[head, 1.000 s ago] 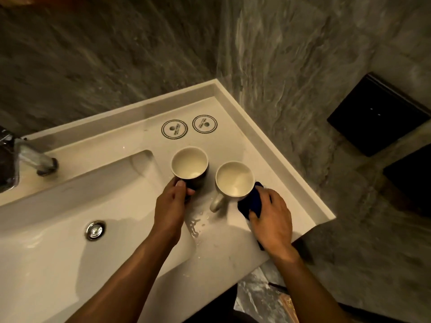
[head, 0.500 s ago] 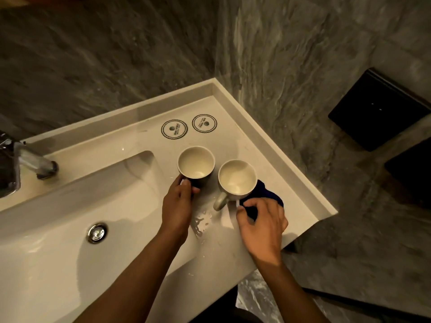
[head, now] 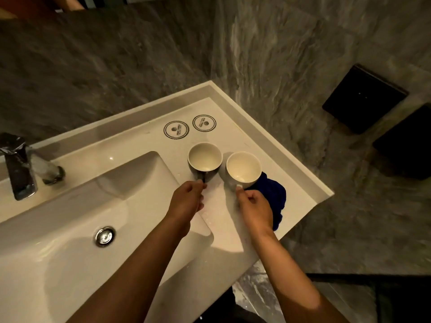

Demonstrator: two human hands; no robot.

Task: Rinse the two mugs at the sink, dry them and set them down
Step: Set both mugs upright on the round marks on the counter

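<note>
— So what differs from half a second back?
— Right hand [head: 255, 207] has let go of the crumpled dark-blue cloth [head: 274, 197]; its fingers now pinch the handle of the pale ceramic mug [head: 243, 170]. Left hand [head: 187, 201] has slid back from the dark-glazed, cream-lined mug [head: 204, 158], fingers clenched on its handle.
— Where are the mugs?
— Upright on the white stone bench [head: 291, 169], nearly touching, right of the white basin [head: 70, 229].
— Around them?
— Two round printed coasters [head: 176, 129] behind them, a chrome tap [head: 21, 166] far left, a chrome drain [head: 105, 236]. Water droplets lie between the hands. The cloth sits tucked against the pale mug, partly hidden by the right hand.
</note>
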